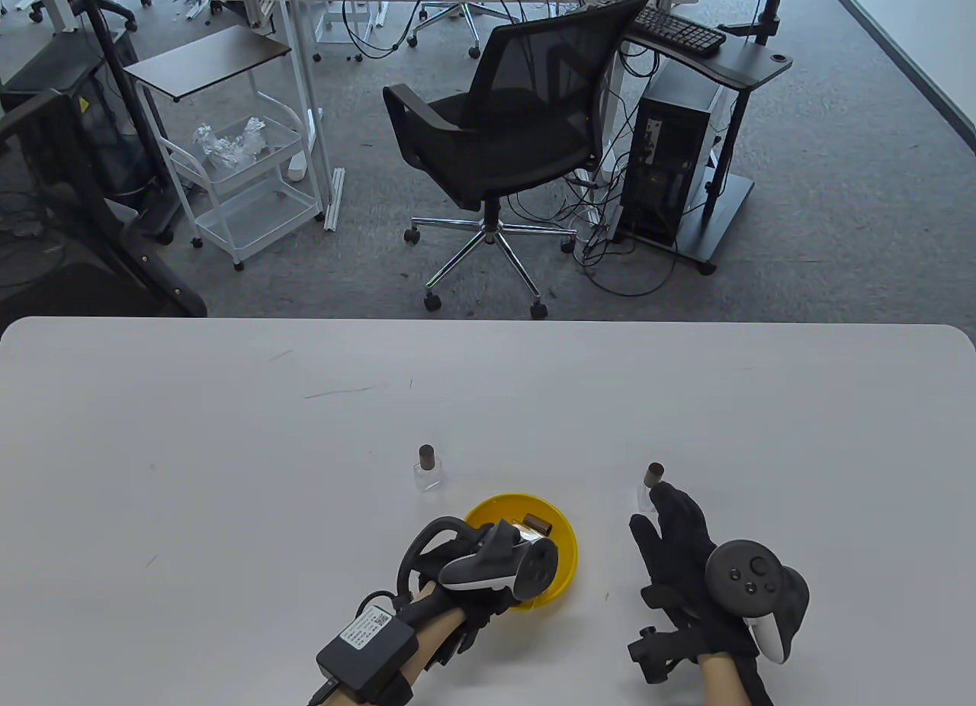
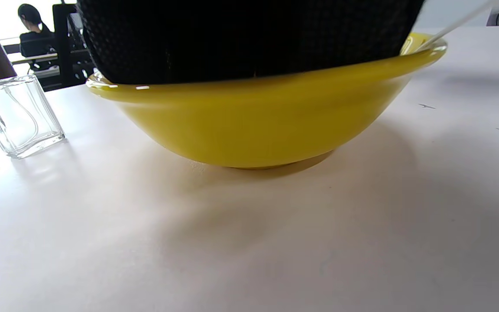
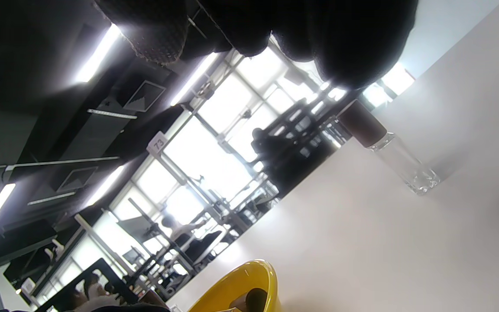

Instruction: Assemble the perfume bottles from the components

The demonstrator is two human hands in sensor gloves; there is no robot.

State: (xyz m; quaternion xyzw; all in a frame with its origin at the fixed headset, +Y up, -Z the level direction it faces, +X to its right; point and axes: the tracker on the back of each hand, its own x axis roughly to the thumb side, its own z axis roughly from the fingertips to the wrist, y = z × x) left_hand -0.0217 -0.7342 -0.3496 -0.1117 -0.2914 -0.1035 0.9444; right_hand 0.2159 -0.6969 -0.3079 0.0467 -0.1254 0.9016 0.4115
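Now my left hand (image 1: 488, 576) dips into the yellow bowl (image 1: 560, 576) at lower centre, its grip hidden from view, so I should lift one brown cap (image 1: 536, 522) cleanly while my right hand (image 1: 686, 553), fingers spread, rests beside the capped bottle (image 1: 650, 486).

White table (image 1: 229, 447); bowl (image 1: 563, 542) (yellow); two bottles (image 1: 429, 468)

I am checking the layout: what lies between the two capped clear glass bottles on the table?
The yellow bowl sits nearer, below that line; between left bottle and right bottle is bare white table, table view.
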